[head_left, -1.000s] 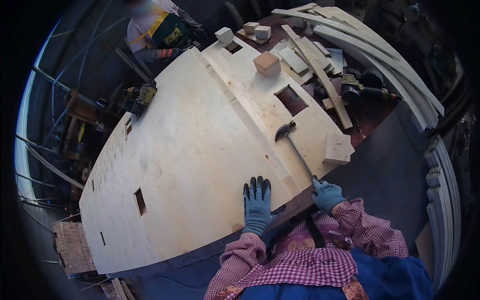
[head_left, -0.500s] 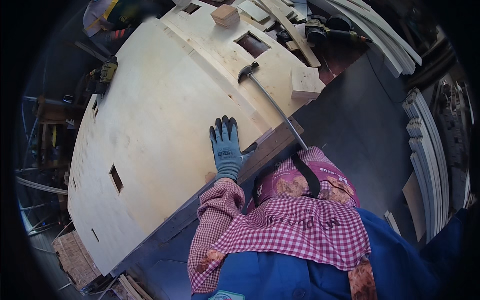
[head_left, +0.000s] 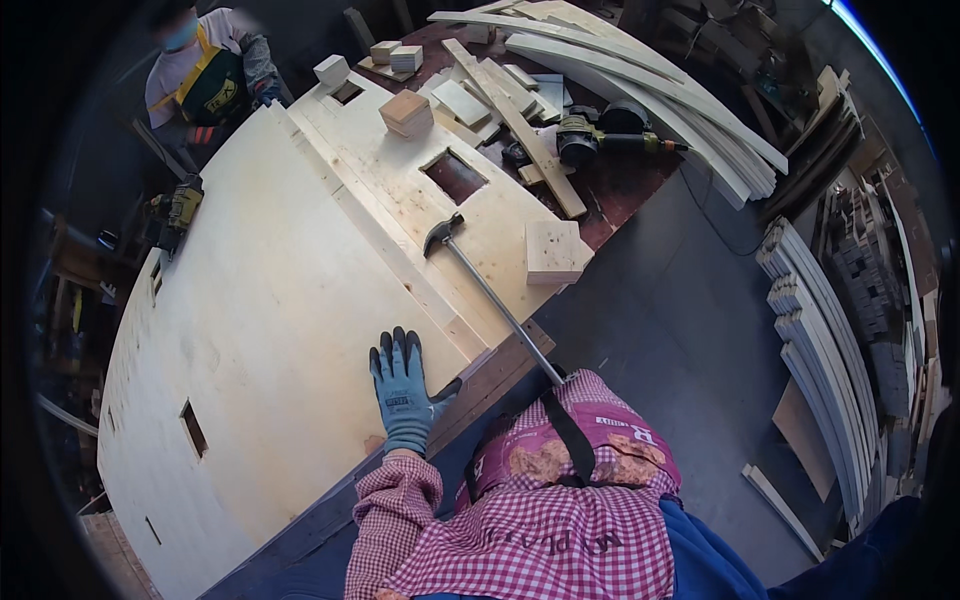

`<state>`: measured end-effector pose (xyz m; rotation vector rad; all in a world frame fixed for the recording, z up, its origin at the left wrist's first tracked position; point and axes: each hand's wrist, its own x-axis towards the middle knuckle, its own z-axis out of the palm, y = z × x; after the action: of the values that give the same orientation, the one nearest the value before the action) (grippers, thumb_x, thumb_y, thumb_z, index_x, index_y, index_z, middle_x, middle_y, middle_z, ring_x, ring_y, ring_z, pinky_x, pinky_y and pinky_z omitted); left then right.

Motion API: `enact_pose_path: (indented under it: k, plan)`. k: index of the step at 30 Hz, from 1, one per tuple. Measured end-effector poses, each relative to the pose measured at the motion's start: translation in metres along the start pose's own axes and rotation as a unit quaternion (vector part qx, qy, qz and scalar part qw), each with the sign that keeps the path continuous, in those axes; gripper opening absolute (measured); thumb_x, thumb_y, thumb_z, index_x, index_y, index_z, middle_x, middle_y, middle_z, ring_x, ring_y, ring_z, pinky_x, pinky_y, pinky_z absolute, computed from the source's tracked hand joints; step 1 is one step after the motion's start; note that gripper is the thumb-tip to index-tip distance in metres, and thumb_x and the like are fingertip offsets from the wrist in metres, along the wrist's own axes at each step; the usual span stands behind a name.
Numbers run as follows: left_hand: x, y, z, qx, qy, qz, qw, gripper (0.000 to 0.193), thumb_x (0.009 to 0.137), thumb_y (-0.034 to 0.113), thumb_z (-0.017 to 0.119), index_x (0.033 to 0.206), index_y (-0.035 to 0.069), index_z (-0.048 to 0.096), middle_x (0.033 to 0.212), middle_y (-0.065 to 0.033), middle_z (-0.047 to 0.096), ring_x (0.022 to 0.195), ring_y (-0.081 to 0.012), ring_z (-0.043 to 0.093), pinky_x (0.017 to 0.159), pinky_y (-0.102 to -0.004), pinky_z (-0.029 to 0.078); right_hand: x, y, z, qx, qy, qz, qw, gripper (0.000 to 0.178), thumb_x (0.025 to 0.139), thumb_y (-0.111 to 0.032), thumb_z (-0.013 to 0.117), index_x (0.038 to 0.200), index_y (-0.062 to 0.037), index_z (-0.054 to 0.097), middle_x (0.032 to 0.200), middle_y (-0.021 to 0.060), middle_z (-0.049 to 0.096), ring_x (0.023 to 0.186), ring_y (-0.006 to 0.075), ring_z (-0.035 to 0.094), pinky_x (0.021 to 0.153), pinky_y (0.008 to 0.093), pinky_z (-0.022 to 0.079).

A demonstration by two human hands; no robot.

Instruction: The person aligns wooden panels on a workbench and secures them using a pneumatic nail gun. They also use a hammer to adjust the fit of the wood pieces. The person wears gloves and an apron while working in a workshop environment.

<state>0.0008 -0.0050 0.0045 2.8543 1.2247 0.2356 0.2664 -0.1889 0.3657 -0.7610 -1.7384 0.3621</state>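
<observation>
My left hand (head_left: 403, 395), in a blue-grey glove with black fingertips, lies flat on a large pale plywood panel (head_left: 270, 310) near its front edge. Its fingers are stretched out and hold nothing. To the right of it a claw hammer (head_left: 490, 288) rests with its head on the panel. The metal handle slopes over the edge toward the pink pouch (head_left: 600, 425) at my waist, where its end is hidden. Between hand and hammer head, a long wooden strip (head_left: 385, 235) runs along the panel. My right hand is out of sight.
Wooden blocks (head_left: 556, 252) stand by a rectangular cutout (head_left: 455, 178). Farther back lie loose boards (head_left: 520, 130) and a green-black power tool (head_left: 600, 140). Another power tool (head_left: 178, 215) sits at the left edge, near a co-worker (head_left: 215, 75). Stacked strips (head_left: 825, 350) stand at right.
The view has tilted up and turned right, bringing the co-worker and more boards into sight. My left hand stays flat on the panel, and the hammer lies in the same place.
</observation>
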Motion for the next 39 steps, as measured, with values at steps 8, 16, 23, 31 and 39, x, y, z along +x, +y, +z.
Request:
enact_pose_path:
  k: [8, 16, 23, 31, 39]
  plan:
    - [0.006, 0.007, -0.014, -0.03, -0.03, -0.003, 0.999, 0.098, 0.073, 0.063, 0.06, 0.143, 0.001, 0.03, 0.151, -0.0198, 0.022, 0.141, -0.0373, 0.017, 0.115, -0.0525, 0.008, 0.0, 0.04, -0.005, 0.064, 0.005, 0.025, 0.998, 0.044, 0.091, -0.031, 0.055, 0.126, -0.0041, 0.053, 0.114, 0.0147, 0.06, 0.104, 0.026, 0.062, 0.09, 0.0374, 0.051]
    - [0.018, 0.01, -0.013, -0.033, -0.012, -0.007, 0.999, 0.095, 0.07, 0.057, 0.066, 0.14, 0.0, 0.034, 0.146, -0.0205, 0.03, 0.137, -0.0389, 0.024, 0.114, -0.0536, 0.016, 0.029, 0.084, -0.038, 0.101, 0.003, 0.007, 0.995, 0.047, 0.092, -0.032, 0.054, 0.129, -0.0036, 0.05, 0.12, 0.0151, 0.058, 0.108, 0.0258, 0.06, 0.091, 0.0377, 0.05]
    - [0.001, 0.005, -0.027, -0.013, -0.032, -0.029, 0.999, 0.091, 0.07, 0.054, 0.067, 0.136, -0.001, 0.039, 0.146, -0.0213, 0.032, 0.136, -0.04, 0.027, 0.113, -0.0544, 0.017, -0.033, 0.22, -0.014, 0.112, -0.092, 0.381, 0.913, 0.049, 0.093, -0.034, 0.053, 0.131, -0.0032, 0.048, 0.124, 0.0155, 0.057, 0.112, 0.0256, 0.059, 0.092, 0.0379, 0.049]
    - [0.006, 0.005, -0.023, -0.044, -0.022, -0.021, 0.999, 0.089, 0.07, 0.05, 0.069, 0.136, -0.001, 0.039, 0.146, -0.021, 0.032, 0.136, -0.0397, 0.028, 0.113, -0.0547, 0.018, -0.256, 0.287, 0.118, -0.14, -0.249, 0.66, 0.695, 0.082, 0.079, -0.044, 0.066, 0.141, -0.0029, 0.031, 0.124, 0.0238, 0.054, 0.113, 0.0385, 0.053, 0.098, 0.0413, 0.042]
    - [0.007, 0.007, -0.022, -0.05, -0.021, -0.024, 0.998, 0.091, 0.072, 0.053, 0.068, 0.138, -0.001, 0.037, 0.147, -0.0214, 0.029, 0.137, -0.0401, 0.024, 0.114, -0.0546, 0.015, -0.257, 0.327, 0.182, 0.067, 0.167, 0.752, 0.634, 0.039, 0.082, -0.025, 0.065, 0.115, -0.0057, 0.053, 0.088, 0.0174, 0.067, 0.083, 0.0353, 0.065, 0.078, 0.0425, 0.05]
